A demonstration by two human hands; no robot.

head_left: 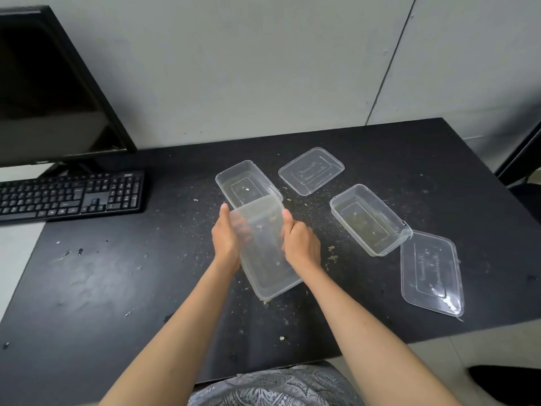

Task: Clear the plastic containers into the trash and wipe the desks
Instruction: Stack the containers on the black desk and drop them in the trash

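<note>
A clear plastic container [268, 247] is tilted above the middle of the black desk [117, 273]. My left hand [227, 235] grips its left side and my right hand [300, 244] its right side. Just behind it a second clear container [244, 183] stands open on the desk, its near end hidden by the held one. A third container [369, 219] sits to the right. One loose lid [311, 170] lies at the back and another lid [431, 272] near the desk's right front edge. Crumbs and wet smears cover the desk.
A black monitor [49, 92] and a black keyboard [70, 194] stand at the left on an adjoining white desk [17, 247]. A grey wall runs behind. Floor shows past the desk's right front corner.
</note>
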